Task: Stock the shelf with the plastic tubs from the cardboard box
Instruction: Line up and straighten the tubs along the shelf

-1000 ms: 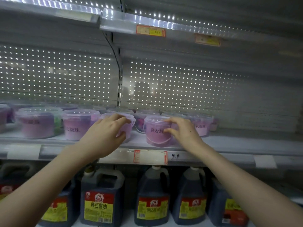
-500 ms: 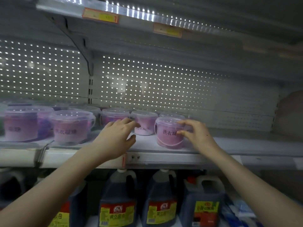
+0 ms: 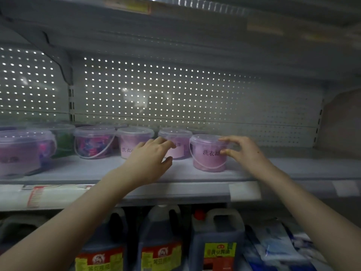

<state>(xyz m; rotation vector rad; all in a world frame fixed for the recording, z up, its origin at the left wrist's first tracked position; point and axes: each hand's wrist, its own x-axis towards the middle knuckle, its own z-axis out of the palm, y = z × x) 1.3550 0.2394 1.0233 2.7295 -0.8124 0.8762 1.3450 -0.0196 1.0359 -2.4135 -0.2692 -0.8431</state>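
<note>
Plastic tubs (image 3: 134,139) are lined on mid shelf (image 3: 82,169), above dark bottles (image 3: 216,241) whose labels are cut off at btm edge. Front tub (image 3: 207,161), pink inside, is pinched at its right side by right hand (image 3: 246,153), thumb & fingertips curled onto wall and lid rim. Left hand (image 3: 148,159) is held loosely spread, nothing gripped; contact w/ tub behind (image 3: 178,136) can't be told, its label partly hidden. Leftmost tub (image 3: 19,151) is blurred & cut off. Perforated back panel (image 3: 175,90) is seen behind.
</note>
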